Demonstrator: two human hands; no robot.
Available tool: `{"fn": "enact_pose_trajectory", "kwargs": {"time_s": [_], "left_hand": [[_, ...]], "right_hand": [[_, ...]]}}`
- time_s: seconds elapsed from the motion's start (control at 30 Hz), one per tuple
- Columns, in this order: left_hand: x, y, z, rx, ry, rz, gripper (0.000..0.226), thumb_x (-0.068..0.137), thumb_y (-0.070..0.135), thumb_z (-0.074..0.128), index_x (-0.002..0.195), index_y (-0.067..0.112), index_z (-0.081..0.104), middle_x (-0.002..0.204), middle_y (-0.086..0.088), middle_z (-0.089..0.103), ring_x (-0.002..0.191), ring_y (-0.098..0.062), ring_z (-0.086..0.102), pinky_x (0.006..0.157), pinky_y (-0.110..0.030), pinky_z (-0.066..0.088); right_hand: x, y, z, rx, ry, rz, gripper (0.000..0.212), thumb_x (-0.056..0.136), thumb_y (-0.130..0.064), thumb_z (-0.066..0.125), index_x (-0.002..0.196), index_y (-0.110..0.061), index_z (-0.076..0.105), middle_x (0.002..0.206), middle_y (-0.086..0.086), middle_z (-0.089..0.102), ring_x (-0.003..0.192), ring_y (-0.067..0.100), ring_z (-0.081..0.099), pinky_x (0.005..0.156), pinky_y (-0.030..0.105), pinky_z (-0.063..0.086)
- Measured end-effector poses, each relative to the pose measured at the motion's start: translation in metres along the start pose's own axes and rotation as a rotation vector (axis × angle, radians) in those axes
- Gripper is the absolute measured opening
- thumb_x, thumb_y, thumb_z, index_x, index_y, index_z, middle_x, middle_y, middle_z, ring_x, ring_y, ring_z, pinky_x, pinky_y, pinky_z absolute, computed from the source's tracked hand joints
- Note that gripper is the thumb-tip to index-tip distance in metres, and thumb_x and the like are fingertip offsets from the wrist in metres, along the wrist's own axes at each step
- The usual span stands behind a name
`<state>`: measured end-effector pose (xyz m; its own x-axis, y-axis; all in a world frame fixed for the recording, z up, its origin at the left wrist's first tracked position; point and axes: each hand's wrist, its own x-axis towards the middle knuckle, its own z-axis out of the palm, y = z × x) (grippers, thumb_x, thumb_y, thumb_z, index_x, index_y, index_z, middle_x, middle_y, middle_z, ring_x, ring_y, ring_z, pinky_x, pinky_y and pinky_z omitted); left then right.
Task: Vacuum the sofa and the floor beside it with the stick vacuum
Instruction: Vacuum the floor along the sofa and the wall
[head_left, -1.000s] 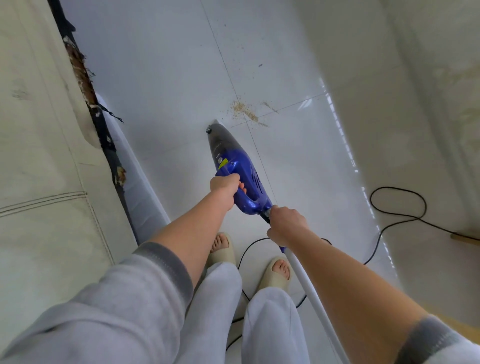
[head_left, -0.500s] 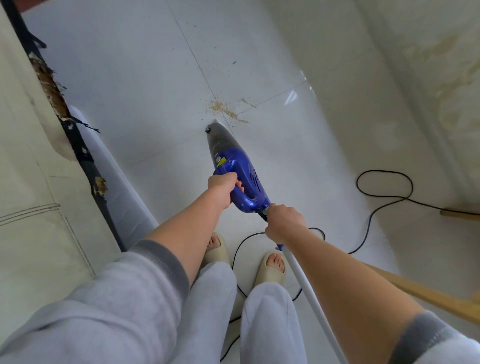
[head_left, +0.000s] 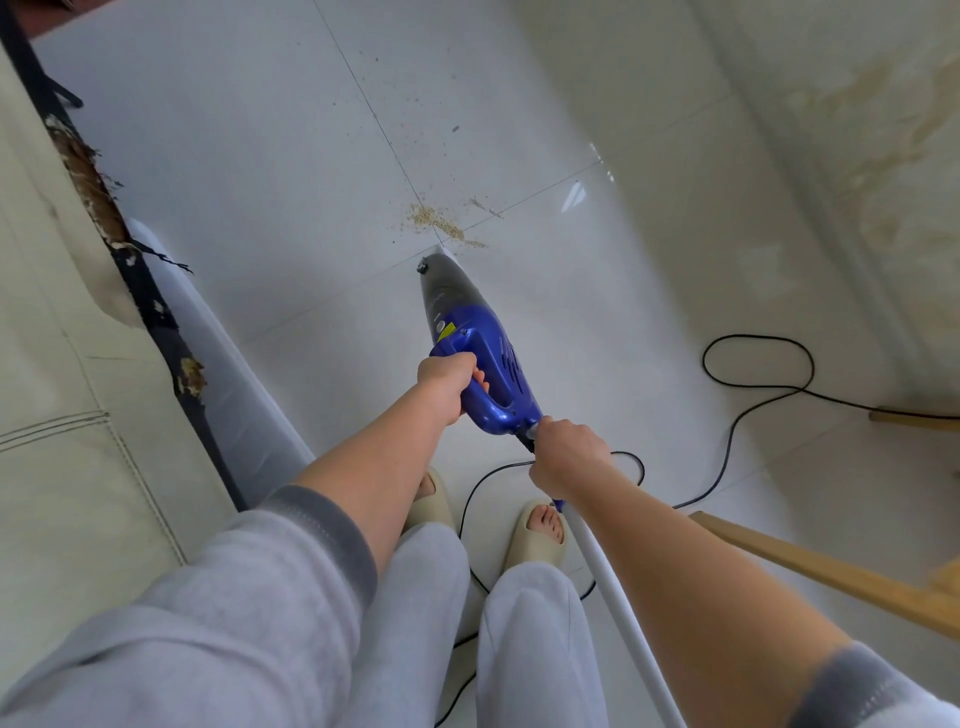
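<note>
Head view: stick vacuum (head_left: 483, 353) nose-forward toward crumbs (head_left: 435, 221).

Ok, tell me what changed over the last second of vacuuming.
Little beyond the view, which shifted so the crumb pile sits lower in frame. The vacuum kept its nose just short of the pile, which lies unswept. Nothing was taken or let go: the left hand grips the blue handle, the right hand grips the joint above the white tube. The cord lies looped as before.

White tiled floor (head_left: 291, 156), crumbs (head_left: 435, 221) (scattered), black cord (head_left: 753, 387)
</note>
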<state>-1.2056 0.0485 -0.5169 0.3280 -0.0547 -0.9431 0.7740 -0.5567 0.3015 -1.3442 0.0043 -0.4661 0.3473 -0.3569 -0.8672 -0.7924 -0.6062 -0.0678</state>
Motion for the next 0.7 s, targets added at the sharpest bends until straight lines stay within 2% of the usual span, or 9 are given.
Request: {"fn": "enact_pose_trajectory", "kwargs": {"time_s": [0.3,0.57,0.7], "left_hand": [[-0.003,-0.008,0.013,0.02,-0.02,-0.015,0.014,0.086,0.0,0.051,0.098,0.005,0.056,0.065,-0.005,0.054,0.059,-0.016,0.053,0.064,-0.029,0.049],[-0.01,-0.009,0.043,0.087,-0.066,-0.005,0.018,0.086,0.0,0.052,0.103,0.004,0.058,0.067,-0.005,0.056,0.059,-0.016,0.055,0.06,-0.027,0.05],[-0.013,-0.011,0.059,0.109,-0.083,-0.009,0.015,0.086,0.0,0.051,0.1,0.004,0.057,0.066,-0.005,0.055,0.058,-0.015,0.054,0.059,-0.027,0.049]], "right_hand": [[-0.004,0.015,0.006,0.016,0.024,0.006,0.045,0.087,-0.005,0.047,0.131,-0.013,0.047,0.109,0.004,0.059,0.083,0.021,0.047,0.066,0.028,0.039],[-0.008,0.039,0.012,0.077,0.021,0.06,0.03,0.089,-0.009,0.049,0.118,-0.01,0.048,0.074,-0.001,0.043,0.077,0.02,0.05,0.06,0.028,0.039],[-0.009,0.053,0.011,0.083,0.025,0.082,0.029,0.088,-0.007,0.049,0.117,-0.01,0.048,0.07,-0.001,0.04,0.075,0.02,0.05,0.056,0.026,0.036]]}}
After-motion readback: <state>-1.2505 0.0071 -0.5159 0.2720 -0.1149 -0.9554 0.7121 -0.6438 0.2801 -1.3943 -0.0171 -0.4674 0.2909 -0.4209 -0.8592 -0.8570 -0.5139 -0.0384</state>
